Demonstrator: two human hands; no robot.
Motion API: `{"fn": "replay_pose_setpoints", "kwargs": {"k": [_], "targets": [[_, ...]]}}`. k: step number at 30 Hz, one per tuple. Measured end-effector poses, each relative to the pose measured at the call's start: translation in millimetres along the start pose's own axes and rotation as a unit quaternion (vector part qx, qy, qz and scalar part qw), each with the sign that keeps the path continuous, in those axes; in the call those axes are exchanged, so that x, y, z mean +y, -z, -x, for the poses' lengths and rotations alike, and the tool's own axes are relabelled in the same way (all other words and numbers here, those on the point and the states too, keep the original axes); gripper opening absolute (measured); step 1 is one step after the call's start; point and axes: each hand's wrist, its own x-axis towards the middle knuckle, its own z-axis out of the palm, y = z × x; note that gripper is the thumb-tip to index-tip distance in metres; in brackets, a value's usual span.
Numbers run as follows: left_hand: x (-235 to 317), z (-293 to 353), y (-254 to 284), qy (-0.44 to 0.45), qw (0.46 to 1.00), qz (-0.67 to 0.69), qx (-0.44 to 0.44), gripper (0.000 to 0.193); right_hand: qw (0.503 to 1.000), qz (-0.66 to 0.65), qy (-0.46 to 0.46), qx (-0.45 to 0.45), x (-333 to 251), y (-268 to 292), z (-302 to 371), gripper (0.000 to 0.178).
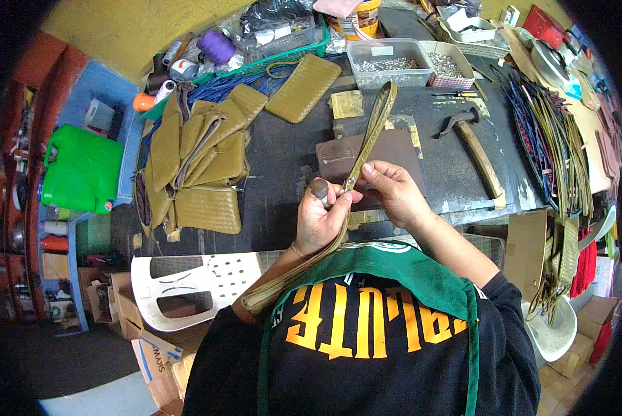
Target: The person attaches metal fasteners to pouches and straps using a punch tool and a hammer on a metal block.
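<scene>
The slim olive strap (362,161) looks leathery, embossed with a pattern and faintly glossy. The flat olive pouch (304,89) has a similar leathery look, textured like basketweave. The wooden-handled hammer (481,156) pairs dark, dull metal with worn wood. The boxy green jug (82,168) is smooth plastic; the dark green apron (373,267), matt cloth.

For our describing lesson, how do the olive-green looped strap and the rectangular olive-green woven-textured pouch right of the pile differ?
The strap is narrow; the pouch is broad. The strap bends into a loop; the pouch lies flat on the dark table. The left hand grips the strap; no hand touches the pouch. Both are olive-green.
</scene>
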Motion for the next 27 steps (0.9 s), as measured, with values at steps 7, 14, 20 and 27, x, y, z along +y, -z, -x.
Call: {"fn": "replay_pose_setpoints", "kwargs": {"k": [7,14,20,27], "targets": [[-7.8,-2.4,-1.5,-0.004,1.0,0.0,-0.026,0.019,1.0,0.013,0.024,-0.001,-5.6,1.0,9.0,0.018],[-21.2,-3.4,-4.5,-0.012,0.994,-0.081,-0.072,0.02,0.977,0.177,0.117,0.008,4.6,11.4,11.9,0.013],[-8.7,-13.1,-21.1,0.086,0.99,-0.005,-0.114,0.021,0.979,0.143,0.135,0.046,-3.9,27.1,30.7,0.012],[-12.3,-21.5,-57.5,0.099,0.982,0.034,-0.156,0.024,0.991,0.044,0.126,0.021,-15.6,54.6,55.3,0.017]]}}
